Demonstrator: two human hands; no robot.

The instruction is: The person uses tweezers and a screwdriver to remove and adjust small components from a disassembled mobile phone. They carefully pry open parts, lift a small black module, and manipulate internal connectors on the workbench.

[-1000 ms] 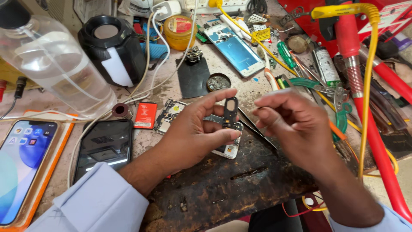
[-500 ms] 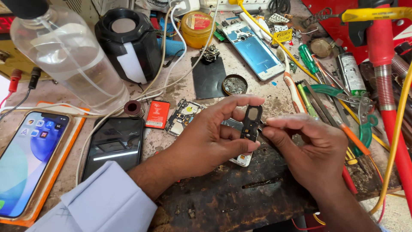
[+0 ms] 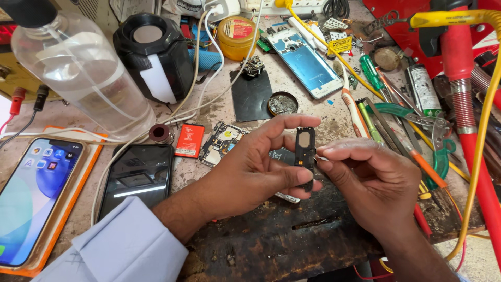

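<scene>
The left hand point(image 3: 250, 175) pinched a small black module point(image 3: 305, 151) upright, above the scarred wooden block point(image 3: 271, 240). The right hand point(image 3: 373, 183), fingertips pressed together, touched its right edge. The module was already free of any phone; a bare circuit board point(image 3: 222, 143) lay left of it, unfitted.

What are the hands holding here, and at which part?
The left hand pinches a small black rectangular phone part by its top and bottom ends, index finger above, thumb below. The right hand touches its right edge.
</scene>
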